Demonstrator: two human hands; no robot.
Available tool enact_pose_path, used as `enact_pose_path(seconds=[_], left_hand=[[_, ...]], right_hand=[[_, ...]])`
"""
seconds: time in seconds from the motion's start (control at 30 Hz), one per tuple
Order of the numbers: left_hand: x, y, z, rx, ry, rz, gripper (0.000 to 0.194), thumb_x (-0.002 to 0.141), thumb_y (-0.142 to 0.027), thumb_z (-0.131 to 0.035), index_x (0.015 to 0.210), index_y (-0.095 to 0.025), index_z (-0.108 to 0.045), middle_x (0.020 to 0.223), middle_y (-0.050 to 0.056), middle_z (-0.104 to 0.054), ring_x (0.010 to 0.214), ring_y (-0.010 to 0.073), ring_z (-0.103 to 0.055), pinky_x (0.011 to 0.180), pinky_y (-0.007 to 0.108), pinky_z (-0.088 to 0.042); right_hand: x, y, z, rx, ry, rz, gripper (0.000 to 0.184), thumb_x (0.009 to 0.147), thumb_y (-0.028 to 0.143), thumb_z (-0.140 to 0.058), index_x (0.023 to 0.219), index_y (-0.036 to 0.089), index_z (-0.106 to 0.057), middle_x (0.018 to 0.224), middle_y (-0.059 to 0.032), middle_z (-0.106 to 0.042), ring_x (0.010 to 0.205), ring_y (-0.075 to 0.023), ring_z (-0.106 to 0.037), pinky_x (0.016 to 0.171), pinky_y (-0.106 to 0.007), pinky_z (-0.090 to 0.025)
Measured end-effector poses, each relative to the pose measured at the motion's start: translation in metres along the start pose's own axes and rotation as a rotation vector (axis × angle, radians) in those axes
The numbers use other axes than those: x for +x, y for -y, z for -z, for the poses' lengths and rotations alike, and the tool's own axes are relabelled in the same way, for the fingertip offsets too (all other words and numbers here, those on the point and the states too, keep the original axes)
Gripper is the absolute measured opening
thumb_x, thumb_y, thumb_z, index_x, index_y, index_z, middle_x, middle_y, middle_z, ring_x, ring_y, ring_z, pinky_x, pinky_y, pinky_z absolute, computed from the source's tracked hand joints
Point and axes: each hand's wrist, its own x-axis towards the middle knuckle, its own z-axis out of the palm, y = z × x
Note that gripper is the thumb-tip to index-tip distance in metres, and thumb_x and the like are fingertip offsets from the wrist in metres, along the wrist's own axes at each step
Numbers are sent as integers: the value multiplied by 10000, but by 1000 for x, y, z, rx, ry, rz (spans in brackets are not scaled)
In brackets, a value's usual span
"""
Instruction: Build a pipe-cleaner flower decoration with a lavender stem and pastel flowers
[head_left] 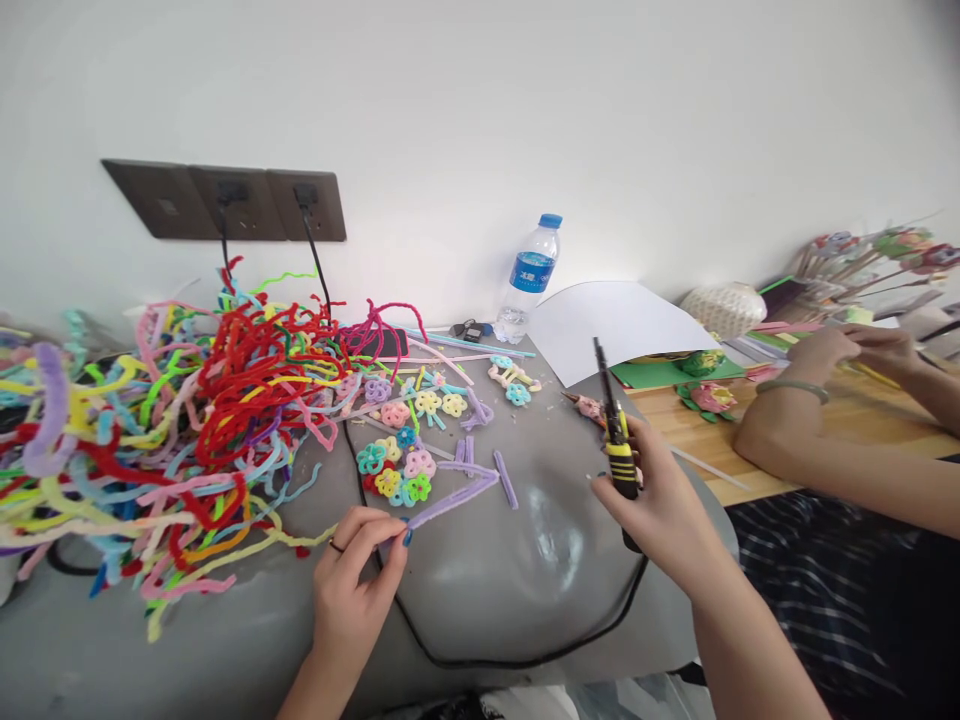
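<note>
My left hand (358, 565) pinches one end of a lavender pipe cleaner (454, 494) between thumb and forefinger. The strip is bent into a sharp V, its corner pointing right. In my right hand (664, 510) is a black-and-yellow hot glue gun (621, 455), its narrow black front pointing up and away from me. A black cord (517, 662) runs from below it. Short lavender pieces (506, 480) lie on the grey table between my hands. Beside the V is a cluster of small pipe-cleaner flowers (390, 482) in several colours.
Loose pipe cleaners (247, 390) heap up at left, below wall sockets (232, 205). At the wall stand a water bottle (531, 275) and a white sheet (615, 325). On the right, another person's forearms (795, 420) rest over a wooden table (697, 435) with craft flowers (709, 398).
</note>
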Motion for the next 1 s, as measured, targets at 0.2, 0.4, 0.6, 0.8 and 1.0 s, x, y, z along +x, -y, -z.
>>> enact_pose_path(seconds=[0.2, 0.4, 0.6, 0.8, 1.0], left_hand=[[1, 1, 2, -22, -6, 30, 153, 929, -90, -586, 888, -224, -650, 780, -14, -644, 658, 113, -628, 598, 196, -500], [1, 0, 2, -12, -18, 26, 151, 922, -93, -586, 890, -225, -653, 777, -16, -657, 647, 110, -636, 595, 192, -501], [-3, 6, 3, -60, -48, 64, 157, 939, -89, -561, 918, -228, -630, 793, -1, -629, 698, 126, -630, 597, 194, -511], [-1, 6, 4, -105, -69, 104, 153, 943, -92, -560, 925, -226, -633, 804, -3, -626, 700, 119, -623, 587, 179, -510], [-2, 8, 2, -114, -74, 136, 148, 949, -96, -560, 952, -224, -636, 821, 2, -627, 666, 110, -611, 523, 161, -482]], right_hand=[[15, -5, -11, -170, 14, 40, 575, 753, 252, -591, 1320, 213, -508, 1301, -176, -626, 1202, -405, -572, 1008, -579, -443], [23, 4, -5, 35, -166, -77, 482, 818, 257, -573, 1288, 242, -472, 1111, -100, -639, 978, -302, -638, 857, -434, -504], [21, 9, 9, -36, 91, 157, 532, 757, 202, -581, 1280, 236, -490, 1128, -97, -650, 981, -297, -647, 868, -416, -492], [16, -1, -16, -144, 285, 238, 547, 721, 176, -606, 1257, 204, -504, 1017, -94, -672, 876, -293, -650, 756, -388, -493], [14, -4, -17, -143, 283, 401, 631, 709, 137, -603, 1320, 216, -466, 1179, -131, -651, 1008, -336, -635, 837, -423, -484]])
